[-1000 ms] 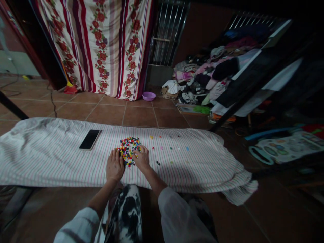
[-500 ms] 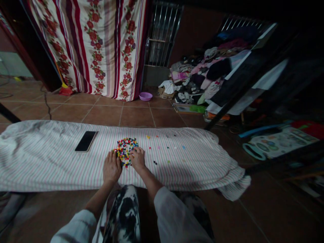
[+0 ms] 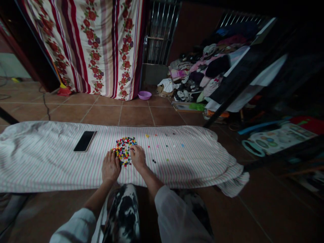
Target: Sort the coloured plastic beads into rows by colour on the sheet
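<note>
A heap of small beads (image 3: 124,148) in many colours is spread on the striped cloth (image 3: 197,172) before me. My left hand (image 3: 111,166) lies flat at the heap's left edge, its fingertips touching the beads there. On the right side of the heap is my right hand (image 3: 138,157), with thumb and forefinger pinched together over the beads; whatever is between them is too small to make out. Further right, beads lie singly or in little groups by colour: yellow beads (image 3: 147,136), dark beads (image 3: 154,161), a blue bead (image 3: 182,145) and several more.
A phone (image 3: 84,141) with a dark screen lies left of the heap. Past the cloth, a purple basin (image 3: 144,95) stands on the tiled floor near a hanging floral curtain (image 3: 106,50). Piled clothes (image 3: 194,72) and a dark slanting bar (image 3: 220,113) are to the right.
My right hand has shifted slightly away from me and to the right over the beads, its fingertips now further up the heap. My left hand stays at the left edge.
</note>
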`<state>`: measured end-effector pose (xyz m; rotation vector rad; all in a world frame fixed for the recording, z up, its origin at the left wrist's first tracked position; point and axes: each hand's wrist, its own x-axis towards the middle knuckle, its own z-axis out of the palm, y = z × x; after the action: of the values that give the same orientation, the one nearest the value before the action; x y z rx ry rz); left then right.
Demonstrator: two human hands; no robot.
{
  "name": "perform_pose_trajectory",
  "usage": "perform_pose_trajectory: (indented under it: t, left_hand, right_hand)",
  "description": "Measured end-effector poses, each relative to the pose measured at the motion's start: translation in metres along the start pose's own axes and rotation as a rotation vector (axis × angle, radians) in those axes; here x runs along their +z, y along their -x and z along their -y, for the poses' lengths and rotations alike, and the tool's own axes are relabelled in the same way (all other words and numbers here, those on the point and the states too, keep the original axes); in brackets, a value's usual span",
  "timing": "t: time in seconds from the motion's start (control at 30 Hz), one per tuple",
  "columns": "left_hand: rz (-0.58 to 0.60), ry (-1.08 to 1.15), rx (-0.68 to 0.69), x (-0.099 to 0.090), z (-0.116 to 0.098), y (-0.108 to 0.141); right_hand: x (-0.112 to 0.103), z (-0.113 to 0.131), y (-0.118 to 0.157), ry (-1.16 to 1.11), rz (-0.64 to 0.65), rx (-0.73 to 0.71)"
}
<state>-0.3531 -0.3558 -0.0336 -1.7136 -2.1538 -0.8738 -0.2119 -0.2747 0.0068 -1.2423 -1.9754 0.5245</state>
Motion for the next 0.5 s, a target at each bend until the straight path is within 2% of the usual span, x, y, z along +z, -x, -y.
perform_pose_trajectory:
  t: [0.23, 0.5]
  left_hand:
    - [0.007, 0.024, 0.02, -0.002, -0.001, 0.0]
    - [0.006, 0.031, -0.005, -0.001, 0.001, 0.001]
  right_hand:
    - [-0.015, -0.008, 0.015, -0.007, -0.062, -0.012]
    - [-0.063, -0.043, 0.032, -0.079, -0.174, 0.024]
